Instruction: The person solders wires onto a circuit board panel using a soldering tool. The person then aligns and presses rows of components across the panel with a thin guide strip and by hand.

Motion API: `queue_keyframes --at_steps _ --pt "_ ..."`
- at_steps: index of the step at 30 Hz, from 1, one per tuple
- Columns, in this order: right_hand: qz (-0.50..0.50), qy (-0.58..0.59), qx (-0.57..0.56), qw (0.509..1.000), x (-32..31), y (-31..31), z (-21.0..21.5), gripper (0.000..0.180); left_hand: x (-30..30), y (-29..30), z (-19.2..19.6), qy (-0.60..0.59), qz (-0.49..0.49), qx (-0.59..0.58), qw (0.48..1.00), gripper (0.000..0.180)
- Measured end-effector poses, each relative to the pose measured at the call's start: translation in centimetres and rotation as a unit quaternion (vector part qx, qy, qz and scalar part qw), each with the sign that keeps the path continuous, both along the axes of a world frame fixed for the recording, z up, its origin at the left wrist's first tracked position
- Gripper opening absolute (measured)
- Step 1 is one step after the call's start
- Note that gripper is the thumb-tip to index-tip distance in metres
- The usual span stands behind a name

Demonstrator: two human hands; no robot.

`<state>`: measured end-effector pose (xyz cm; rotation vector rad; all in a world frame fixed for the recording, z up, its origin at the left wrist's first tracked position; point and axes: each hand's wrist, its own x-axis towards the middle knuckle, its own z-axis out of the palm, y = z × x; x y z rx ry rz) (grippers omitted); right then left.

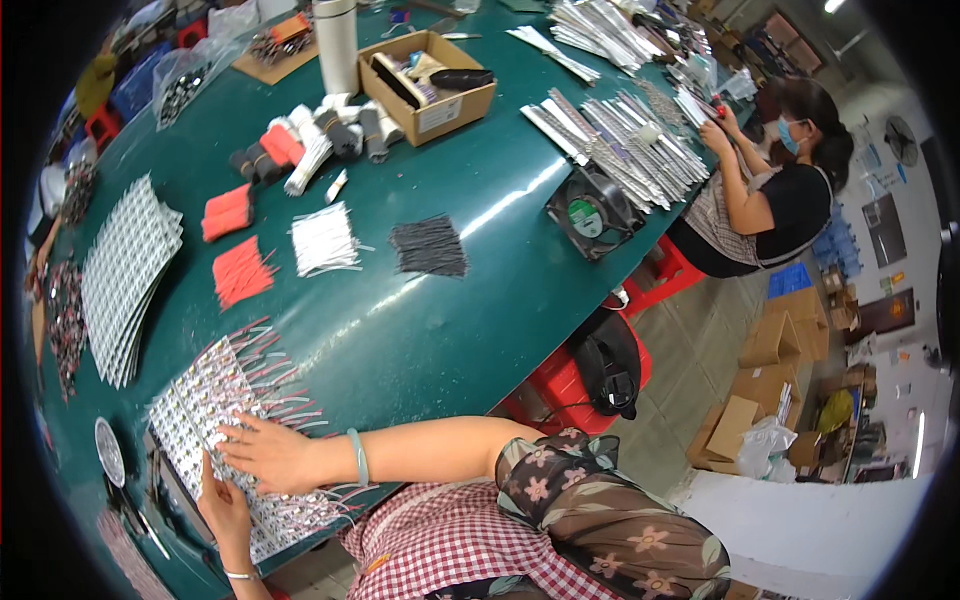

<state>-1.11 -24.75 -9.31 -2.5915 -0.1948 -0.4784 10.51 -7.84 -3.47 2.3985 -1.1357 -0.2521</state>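
Note:
A white panel of small circuit boards [190,395] lies on the table in front of me, with thin red and white wires sticking out along its right and lower edges. My right hand [268,455], a pale green bangle on its wrist, rests on the panel with fingers spread. Just below it is my left hand [226,508], at the panel's lower left part, its index finger stretched out and the other fingers partly hidden. I see nothing held in either hand. Beyond the panel lie bundles of cut wires: red [240,272], white [324,240] and black [430,246].
Stacked white panels [125,280] lie at the left. A cardboard box [440,105], a white flask [337,50] and wire rolls [310,140] stand farther back. A black fan [595,212] is by the right edge, near metallic strips [630,150]. A masked co-worker [770,190] sits beyond.

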Motion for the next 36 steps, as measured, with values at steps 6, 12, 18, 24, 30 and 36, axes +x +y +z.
queue_keyframes --at_steps 6,12,18,24,30,36 --pt "0.028 -0.031 -0.001 0.999 1.6 1.6 -0.3 0.076 3.7 4.9 -3.1 0.002 0.012 -0.027 1.0 0.07" --pt "0.012 -0.054 0.045 0.997 0.7 2.1 -1.3 0.079 0.7 0.4 3.4 0.095 0.022 0.147 0.984 0.05" --pt "-0.012 -0.111 0.078 0.991 0.1 1.1 0.5 0.056 0.2 -0.4 4.9 0.112 -0.048 0.13 0.984 0.059" --pt "0.001 -0.107 0.111 0.988 -0.8 0.7 1.3 0.055 0.3 -0.9 4.8 0.126 -0.077 0.26 0.954 0.057" --pt "0.012 0.039 0.056 0.998 -0.7 1.4 1.3 0.081 1.4 0.7 3.9 0.128 -0.036 0.292 0.947 0.065" --pt "0.069 0.067 0.072 0.993 -1.4 -0.2 2.1 0.075 -1.1 0.2 3.3 0.042 -0.039 0.125 0.99 0.076"
